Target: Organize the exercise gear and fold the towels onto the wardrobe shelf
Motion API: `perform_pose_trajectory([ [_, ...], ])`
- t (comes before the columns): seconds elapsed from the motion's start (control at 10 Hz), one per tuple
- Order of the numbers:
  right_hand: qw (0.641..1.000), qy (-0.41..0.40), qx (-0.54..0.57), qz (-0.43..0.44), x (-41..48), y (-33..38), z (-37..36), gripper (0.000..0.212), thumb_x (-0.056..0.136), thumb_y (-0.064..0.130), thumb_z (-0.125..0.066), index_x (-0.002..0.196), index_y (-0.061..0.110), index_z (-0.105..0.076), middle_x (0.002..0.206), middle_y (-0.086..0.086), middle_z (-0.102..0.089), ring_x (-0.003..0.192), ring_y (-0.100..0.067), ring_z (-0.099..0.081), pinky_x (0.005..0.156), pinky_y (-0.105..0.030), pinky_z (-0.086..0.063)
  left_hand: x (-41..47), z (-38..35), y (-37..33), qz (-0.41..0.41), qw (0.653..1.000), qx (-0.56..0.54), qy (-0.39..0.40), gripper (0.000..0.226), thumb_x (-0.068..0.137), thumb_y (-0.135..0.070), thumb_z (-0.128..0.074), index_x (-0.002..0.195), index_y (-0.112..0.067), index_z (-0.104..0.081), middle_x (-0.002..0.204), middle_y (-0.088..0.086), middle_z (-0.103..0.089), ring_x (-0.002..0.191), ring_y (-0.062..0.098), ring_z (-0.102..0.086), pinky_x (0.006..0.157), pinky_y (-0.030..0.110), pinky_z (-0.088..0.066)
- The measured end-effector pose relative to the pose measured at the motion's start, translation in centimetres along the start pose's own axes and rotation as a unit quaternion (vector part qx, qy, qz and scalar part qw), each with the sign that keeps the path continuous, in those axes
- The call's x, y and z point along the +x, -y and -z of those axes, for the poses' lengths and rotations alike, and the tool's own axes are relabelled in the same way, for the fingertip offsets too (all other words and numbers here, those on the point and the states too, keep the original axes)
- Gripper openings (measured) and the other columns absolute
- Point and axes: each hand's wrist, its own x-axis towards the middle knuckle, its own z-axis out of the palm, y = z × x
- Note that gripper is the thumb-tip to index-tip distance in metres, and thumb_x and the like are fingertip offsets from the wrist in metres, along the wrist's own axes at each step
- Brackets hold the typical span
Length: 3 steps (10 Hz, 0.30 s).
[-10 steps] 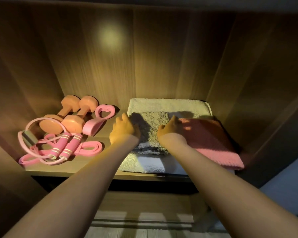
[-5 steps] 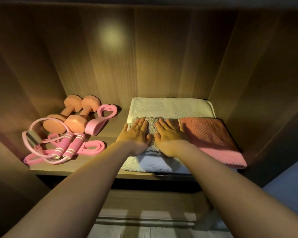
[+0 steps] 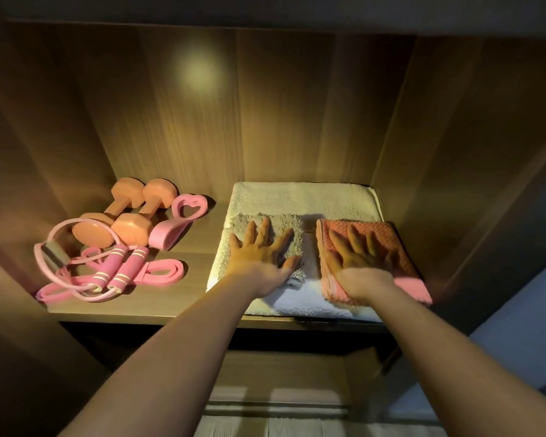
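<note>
Your left hand (image 3: 260, 257) lies flat, fingers spread, on the small grey fluffy towel (image 3: 284, 222). Your right hand (image 3: 358, 260) lies flat on the folded pink waffle towel (image 3: 405, 269). Both towels lie atop the large white towel (image 3: 300, 197) at the right end of the wooden shelf (image 3: 196, 298). Press straight down and don't drag the layers.

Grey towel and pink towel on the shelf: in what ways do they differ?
The grey towel is shaggy; the pink towel has a fine bumpy weave. The grey towel lies left, under the left hand; the pink towel lies right, under the right hand. The pink towel reaches nearer the front of the shelf than the grey towel. Both are folded, lie on the white towel, and have a flat hand on top.
</note>
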Motion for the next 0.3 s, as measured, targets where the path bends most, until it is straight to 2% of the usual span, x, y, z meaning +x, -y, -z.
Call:
perform_pose_trajectory([
  [0.1,1.000,0.008,-0.005,-0.003,0.2,0.2,-0.1,0.056,0.091,0.067,0.003,0.140,0.053,0.028,0.151,0.015,0.037,0.142,-0.028,0.032,0.109,-0.065,0.018,0.3,-0.5,0.0,0.006,1.000,0.011,0.000,0.065,0.091,-0.072,-0.008,0.148,-0.049,0.012,0.160,0.002,0.023,0.148,0.033,0.016,0.116,0.062,0.002],
  [0.2,1.000,0.027,-0.002,-0.002,0.1,0.0,0.3,0.056,0.093,0.064,0.001,0.140,0.051,0.028,0.149,0.015,0.038,0.141,-0.028,0.034,0.108,-0.064,0.020,0.2,0.1,-0.1,0.008,0.999,0.014,0.032,0.066,0.090,-0.073,-0.005,0.147,-0.048,0.016,0.158,0.003,0.027,0.147,0.032,0.019,0.116,0.062,0.004],
  [0.3,0.999,0.022,0.033,-0.001,-1.5,0.7,2.2,0.057,0.097,0.060,-0.005,0.149,0.045,0.012,0.154,0.014,0.024,0.148,-0.028,0.017,0.113,-0.061,0.011,-0.7,1.6,-0.2,0.005,1.000,0.008,0.021,0.072,0.088,-0.076,-0.005,0.148,-0.044,0.020,0.158,0.002,0.028,0.147,0.029,0.020,0.115,0.060,0.008],
])
